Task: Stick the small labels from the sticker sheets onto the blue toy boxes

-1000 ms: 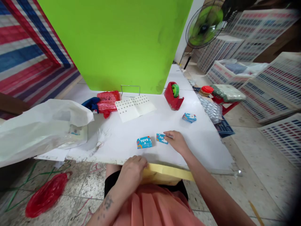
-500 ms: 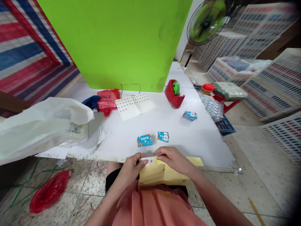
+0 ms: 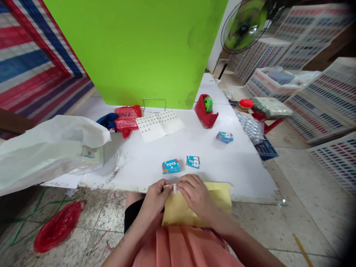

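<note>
The head-worn camera is looking forward and down from above the salmon-pink pleated fabric garment (image 3: 178, 247), facing the white flat tabletop (image 3: 144, 157) at close range and the bright-green upright flat panel (image 3: 133, 52) beyond.

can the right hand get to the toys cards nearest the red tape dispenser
Probably yes: nothing stands between the right hand and those TOYS cards, though it would first have to leave the yellow sheet it touches.

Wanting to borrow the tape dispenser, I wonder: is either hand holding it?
No, the tape dispenser stands on the table, apart from the left hand and right hand, which touch the yellow sheet.
</note>
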The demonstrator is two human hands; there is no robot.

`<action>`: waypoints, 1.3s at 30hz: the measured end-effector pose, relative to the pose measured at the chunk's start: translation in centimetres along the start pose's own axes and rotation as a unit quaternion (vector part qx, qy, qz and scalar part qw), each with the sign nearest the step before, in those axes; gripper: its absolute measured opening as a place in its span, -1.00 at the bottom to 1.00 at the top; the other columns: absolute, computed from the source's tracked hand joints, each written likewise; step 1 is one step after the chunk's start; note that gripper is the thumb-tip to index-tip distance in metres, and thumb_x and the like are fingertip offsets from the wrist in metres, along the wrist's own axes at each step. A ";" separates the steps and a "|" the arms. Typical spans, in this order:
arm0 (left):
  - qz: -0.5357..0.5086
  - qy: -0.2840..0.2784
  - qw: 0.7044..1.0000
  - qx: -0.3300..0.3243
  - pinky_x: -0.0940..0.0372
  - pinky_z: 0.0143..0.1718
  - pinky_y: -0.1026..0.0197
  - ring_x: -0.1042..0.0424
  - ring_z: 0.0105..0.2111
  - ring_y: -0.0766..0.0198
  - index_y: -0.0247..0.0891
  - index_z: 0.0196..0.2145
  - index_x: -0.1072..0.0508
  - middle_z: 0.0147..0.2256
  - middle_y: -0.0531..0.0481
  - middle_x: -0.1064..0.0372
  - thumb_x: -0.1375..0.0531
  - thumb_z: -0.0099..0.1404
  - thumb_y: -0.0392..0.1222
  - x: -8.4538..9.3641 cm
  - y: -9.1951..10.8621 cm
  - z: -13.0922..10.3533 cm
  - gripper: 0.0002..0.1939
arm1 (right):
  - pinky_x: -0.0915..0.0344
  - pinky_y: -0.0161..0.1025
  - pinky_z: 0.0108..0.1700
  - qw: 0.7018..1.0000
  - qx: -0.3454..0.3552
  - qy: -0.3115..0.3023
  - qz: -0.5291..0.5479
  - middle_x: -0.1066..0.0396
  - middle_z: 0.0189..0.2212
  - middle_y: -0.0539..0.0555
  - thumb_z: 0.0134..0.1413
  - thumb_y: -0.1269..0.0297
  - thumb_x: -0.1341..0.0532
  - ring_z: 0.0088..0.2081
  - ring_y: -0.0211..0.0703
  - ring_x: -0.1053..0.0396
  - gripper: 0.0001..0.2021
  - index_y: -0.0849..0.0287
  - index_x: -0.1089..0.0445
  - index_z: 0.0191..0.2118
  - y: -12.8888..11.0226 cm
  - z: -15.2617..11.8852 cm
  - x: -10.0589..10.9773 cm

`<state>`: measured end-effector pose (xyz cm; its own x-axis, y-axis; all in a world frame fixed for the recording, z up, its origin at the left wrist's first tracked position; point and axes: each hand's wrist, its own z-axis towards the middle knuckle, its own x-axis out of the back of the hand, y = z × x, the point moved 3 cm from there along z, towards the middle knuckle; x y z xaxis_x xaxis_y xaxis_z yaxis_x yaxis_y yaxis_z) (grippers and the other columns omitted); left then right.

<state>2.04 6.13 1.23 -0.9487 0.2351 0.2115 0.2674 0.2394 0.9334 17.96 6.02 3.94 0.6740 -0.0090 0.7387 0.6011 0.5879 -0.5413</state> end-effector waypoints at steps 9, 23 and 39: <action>0.364 0.022 0.902 -0.230 -0.21 -0.17 0.09 -0.28 -0.23 0.15 -0.24 -0.31 -0.39 -0.27 -0.07 -0.37 0.05 0.37 -0.30 -0.1 2.3 -1.5 -0.77 | -0.19 -0.08 0.03 0.977 -0.168 -0.053 0.123 -0.35 -0.09 0.12 0.11 0.39 -0.10 -0.02 -0.09 -0.31 -0.91 0.14 -0.33 -0.36 4.4 5.2 2.3; 0.523 0.026 0.792 -0.315 -0.13 0.09 -0.06 -0.02 0.23 -0.03 -0.35 -0.17 -0.34 0.19 -0.24 -0.12 0.03 0.30 -0.45 -1.0 1.7 -0.4 -0.78 | -0.11 -0.36 -0.41 0.946 -0.204 -0.236 0.084 -0.37 -0.50 -0.05 0.04 0.43 -0.11 -0.44 -0.28 -0.27 -0.90 0.18 -0.35 -0.42 6.6 9.6 -1.5; 0.551 0.036 0.776 -0.304 -0.16 0.01 -0.03 -0.17 0.15 0.02 -0.35 -0.15 -0.36 0.13 -0.21 -0.22 0.04 0.29 -0.47 -1.4 1.8 0.3 -0.74 | -0.11 -0.36 -0.40 0.947 -0.195 -0.249 0.057 -0.40 -0.47 -0.04 0.03 0.43 -0.12 -0.42 -0.27 -0.30 -0.90 0.16 -0.37 -0.39 7.2 10.1 -1.9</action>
<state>3.90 6.56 2.52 -0.2127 -0.0768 0.9741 0.8149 -0.5640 0.1334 16.67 18.44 2.69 0.5161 0.4767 0.7116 0.7146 0.2184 -0.6645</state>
